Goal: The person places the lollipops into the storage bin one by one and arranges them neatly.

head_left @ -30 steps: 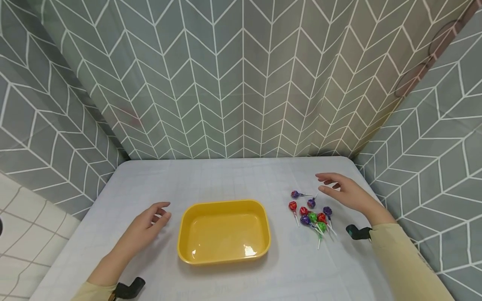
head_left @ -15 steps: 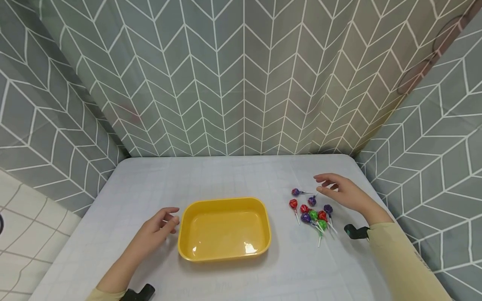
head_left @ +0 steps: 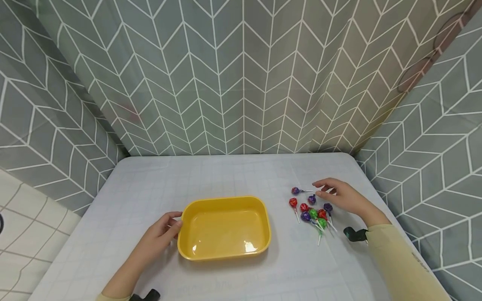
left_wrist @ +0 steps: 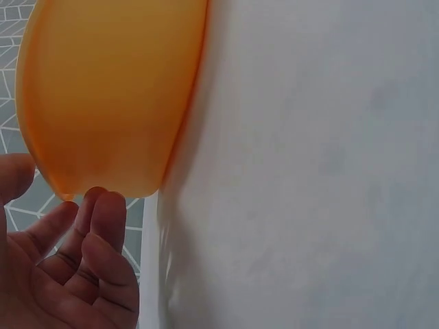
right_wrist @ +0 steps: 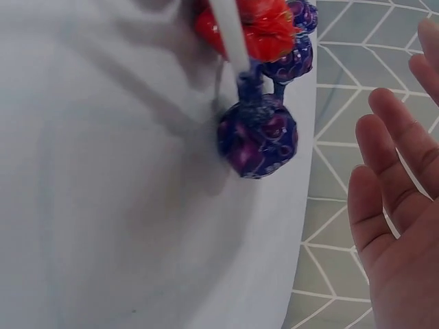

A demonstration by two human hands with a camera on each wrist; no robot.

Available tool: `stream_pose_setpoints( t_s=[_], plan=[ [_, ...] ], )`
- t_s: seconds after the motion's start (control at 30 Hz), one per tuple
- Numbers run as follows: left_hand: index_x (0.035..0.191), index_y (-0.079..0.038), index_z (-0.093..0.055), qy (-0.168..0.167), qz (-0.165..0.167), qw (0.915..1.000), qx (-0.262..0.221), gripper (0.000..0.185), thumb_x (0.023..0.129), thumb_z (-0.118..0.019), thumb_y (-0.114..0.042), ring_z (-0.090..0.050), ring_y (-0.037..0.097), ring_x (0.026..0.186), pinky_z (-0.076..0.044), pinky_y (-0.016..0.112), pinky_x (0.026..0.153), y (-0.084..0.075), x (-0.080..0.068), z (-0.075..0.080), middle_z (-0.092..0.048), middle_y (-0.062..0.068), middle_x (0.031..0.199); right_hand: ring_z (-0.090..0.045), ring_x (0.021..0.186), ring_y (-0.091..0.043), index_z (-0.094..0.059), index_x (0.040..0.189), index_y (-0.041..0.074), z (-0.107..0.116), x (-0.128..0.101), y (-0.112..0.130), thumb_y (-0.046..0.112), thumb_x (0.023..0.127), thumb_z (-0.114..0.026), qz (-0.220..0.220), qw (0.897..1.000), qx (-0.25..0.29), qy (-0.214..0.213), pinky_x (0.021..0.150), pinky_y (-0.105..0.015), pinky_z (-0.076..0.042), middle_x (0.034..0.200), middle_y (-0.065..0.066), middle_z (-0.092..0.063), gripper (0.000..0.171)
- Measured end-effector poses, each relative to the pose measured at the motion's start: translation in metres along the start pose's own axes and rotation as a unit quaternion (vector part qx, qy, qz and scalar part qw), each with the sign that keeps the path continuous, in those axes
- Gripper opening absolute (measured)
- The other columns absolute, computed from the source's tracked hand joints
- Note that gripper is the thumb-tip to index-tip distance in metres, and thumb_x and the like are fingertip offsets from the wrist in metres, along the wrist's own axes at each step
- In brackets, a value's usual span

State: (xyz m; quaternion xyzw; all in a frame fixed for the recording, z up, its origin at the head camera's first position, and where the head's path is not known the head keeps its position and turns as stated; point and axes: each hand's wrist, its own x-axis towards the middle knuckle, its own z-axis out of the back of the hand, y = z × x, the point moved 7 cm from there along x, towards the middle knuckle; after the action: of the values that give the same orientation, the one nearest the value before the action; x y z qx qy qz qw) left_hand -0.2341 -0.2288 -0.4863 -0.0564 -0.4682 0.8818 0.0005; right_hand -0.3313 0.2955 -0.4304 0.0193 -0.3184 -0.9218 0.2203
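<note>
On the pale grey counter (head_left: 233, 175), the left hand (head_left: 160, 234) lies nearest, its relaxed grip touching the left rim of the shallow yellow plastic tray (head_left: 224, 228). Farther right, the right hand (head_left: 340, 196), grip wide and holding nothing, hovers just beside a cluster of foil-wrapped red, green and purple lollipops (head_left: 312, 211).
</note>
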Motion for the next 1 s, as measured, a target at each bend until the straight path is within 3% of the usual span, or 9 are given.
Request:
stream_pose_setpoints(
  t_s=[0.4,0.57,0.7,1.0],
  plan=[
    [0.134,-0.018,-0.053,-0.001,0.011,0.9999,-0.010,0.048,0.098,-0.057,-0.049,-0.061,0.021,0.078,-0.051,0.031,0.060,-0.001,-0.003,-0.002,-0.063,0.005,0.098,-0.058,0.100,-0.020,-0.065,0.125,0.005,0.000,-0.012,-0.011,0.026,0.097,-0.066,-0.002,1.000,-0.014,0.005,0.086,-0.048,-0.050,0.119,-0.009,-0.065,0.035],
    [0.134,-0.018,-0.052,0.000,0.019,0.9997,-0.018,0.047,0.098,-0.058,-0.048,-0.059,0.022,0.075,-0.050,0.030,0.059,0.000,-0.003,-0.003,-0.062,0.006,0.093,-0.059,0.097,-0.018,-0.066,0.124,0.005,-0.001,-0.022,-0.018,0.024,0.097,-0.066,-0.005,1.000,-0.015,0.005,0.083,-0.038,-0.051,0.118,-0.010,-0.066,0.033],
    [0.134,-0.016,-0.051,0.002,0.030,0.9989,-0.036,0.049,0.097,-0.060,-0.047,-0.056,0.023,0.070,-0.048,0.029,0.058,0.002,-0.003,-0.004,-0.061,0.007,0.086,-0.059,0.095,-0.016,-0.067,0.122,0.006,-0.002,-0.030,-0.024,0.021,0.096,-0.067,-0.012,1.000,-0.008,0.006,0.079,-0.031,-0.051,0.116,-0.007,-0.066,0.030],
    [0.134,-0.016,-0.052,0.002,0.054,0.9956,-0.077,0.053,0.094,-0.063,-0.048,-0.056,0.024,0.069,-0.050,0.029,0.060,0.005,-0.004,-0.006,-0.061,0.011,0.081,-0.059,0.093,-0.014,-0.066,0.122,0.006,-0.002,-0.042,-0.027,0.023,0.096,-0.068,-0.017,1.000,0.008,0.013,0.078,-0.029,-0.050,0.116,-0.007,-0.066,0.031]
  ],
)
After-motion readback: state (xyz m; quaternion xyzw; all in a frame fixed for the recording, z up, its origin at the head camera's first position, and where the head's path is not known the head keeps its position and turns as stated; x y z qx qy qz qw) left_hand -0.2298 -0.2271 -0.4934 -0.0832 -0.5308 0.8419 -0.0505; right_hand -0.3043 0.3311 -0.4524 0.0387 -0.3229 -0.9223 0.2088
